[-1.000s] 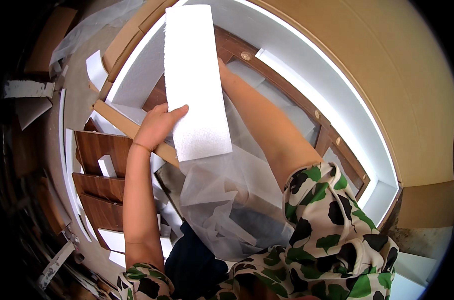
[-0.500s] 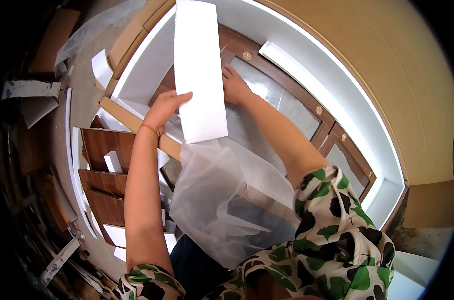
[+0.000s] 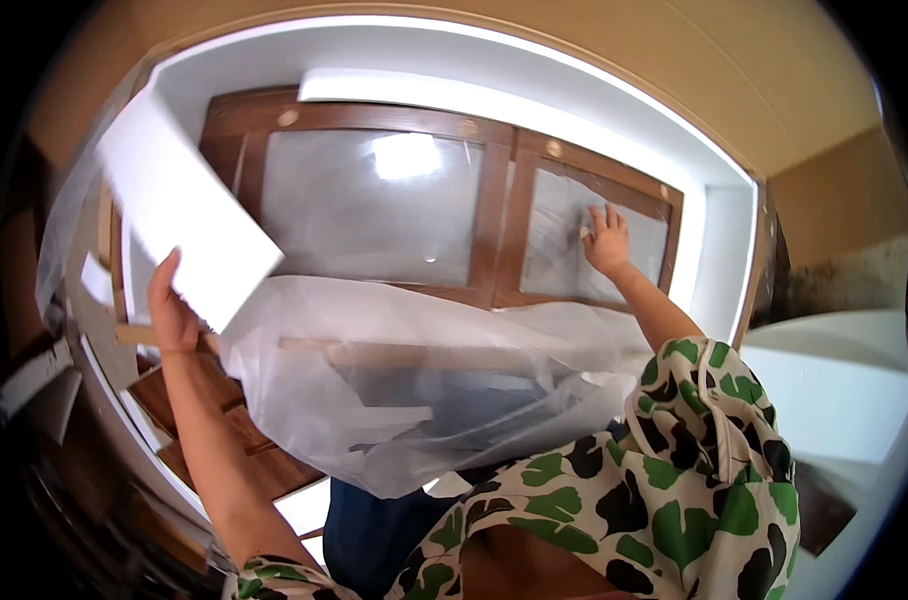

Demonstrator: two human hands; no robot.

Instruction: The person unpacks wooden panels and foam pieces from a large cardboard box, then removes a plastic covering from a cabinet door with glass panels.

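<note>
My left hand (image 3: pixel 175 312) grips the lower edge of a white foam slab (image 3: pixel 186 205), its thumb lying on the face. The slab slants over the left end of a large carton lined with white foam (image 3: pixel 731 165). Inside lie dark brown wood-framed panels (image 3: pixel 496 225) with greyish panes (image 3: pixel 364 215) and small round pieces along the frames. Over the right-hand pane (image 3: pixel 556 235) my right hand (image 3: pixel 607 245) reaches with fingers spread; whether it touches the surface I cannot tell. Translucent plastic sheeting (image 3: pixel 294 400) drapes across the near side.
A long white foam strip (image 3: pixel 404 90) runs along the carton's far wall. Brown cardboard (image 3: pixel 834 200) rises beyond it and to the right. Brown boards (image 3: pixel 244 440) lie at lower left, and a white surface (image 3: pixel 824 390) stands at right.
My left hand has carried the foam slab left and tilted it. My right hand has moved right, from beside the slab to the right-hand pane. The view has turned toward the right.
</note>
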